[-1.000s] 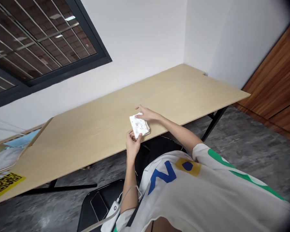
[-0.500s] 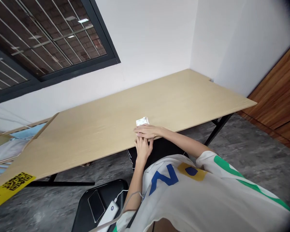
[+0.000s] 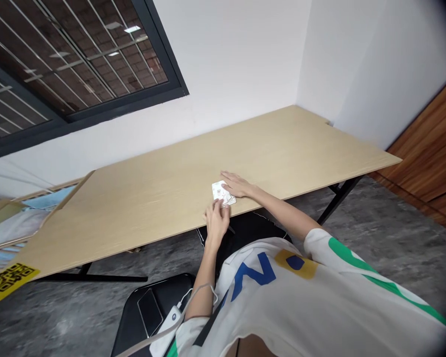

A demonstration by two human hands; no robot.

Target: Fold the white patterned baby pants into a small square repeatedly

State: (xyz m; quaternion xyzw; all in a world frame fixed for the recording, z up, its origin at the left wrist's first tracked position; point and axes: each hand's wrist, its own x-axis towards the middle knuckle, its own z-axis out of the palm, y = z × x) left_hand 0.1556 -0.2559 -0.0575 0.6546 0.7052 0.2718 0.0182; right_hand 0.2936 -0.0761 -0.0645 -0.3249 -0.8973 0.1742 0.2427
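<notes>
Nearest to the camera there's a black chair (image 3: 134,325) with one phone (image 3: 150,312) and one white power bank (image 3: 165,329) lying on the seat, a cable running up from it.

Further out, at the near edge of the wooden table (image 3: 141,193), sits the one small folded white cloth (image 3: 223,193) with a little print on it. The left hand (image 3: 217,221) is on the near side of it, fingers curled loosely with the tips touching the cloth's near edge; can't really tell if it's pinching it or just resting against it. The right hand (image 3: 238,184) is on the far-right side, lying flat and relaxed with its fingers on top of the cloth, pressing rather than gripping. So the cloth is sandwiched between the two hands, right by the table edge.

Count: one cloth, two hands, one table, one yellow QR sticker (image 3: 7,280) at the table's near-left corner.

Compared with half a second ago, the right hand has slid off to the far right and uncovered most of the cloth, which was nearly hidden under it. A second ago the cloth looked bigger, so it's folded smaller now.

Far back: a dark-framed window (image 3: 74,64) top left.
</notes>
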